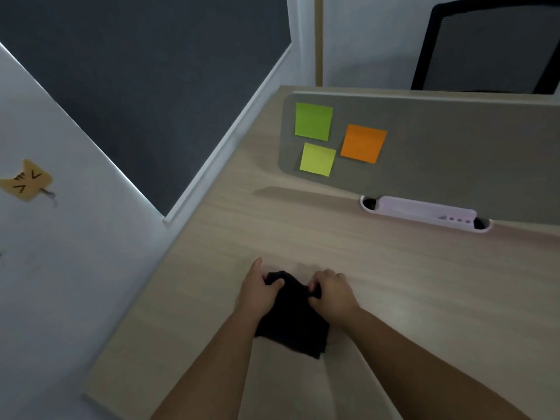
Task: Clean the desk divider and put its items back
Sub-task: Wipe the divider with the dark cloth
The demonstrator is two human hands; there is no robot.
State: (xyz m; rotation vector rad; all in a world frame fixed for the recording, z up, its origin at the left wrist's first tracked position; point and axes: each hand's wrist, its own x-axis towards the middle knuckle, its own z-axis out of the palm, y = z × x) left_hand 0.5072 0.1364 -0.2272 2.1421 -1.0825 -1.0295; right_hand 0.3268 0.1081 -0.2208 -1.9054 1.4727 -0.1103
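A grey desk divider [454,153] stands along the far edge of the wooden desk [409,283]. Three sticky notes are stuck on its left end: a green note [313,121], a yellow-green note [317,159] below it, and an orange note [363,143] to the right. A black cloth [295,322] lies bunched on the desk in front of me. My left hand [260,291] grips its left top edge and my right hand [331,294] grips its right top edge. Both hands are well short of the divider.
A pale pink cable tray [424,212] sits in the desk at the divider's foot. A black mesh office chair [491,47] stands beyond the divider. A white wall [60,253] with a cat sticker [26,180] is on the left, and dark floor lies past the desk's left edge.
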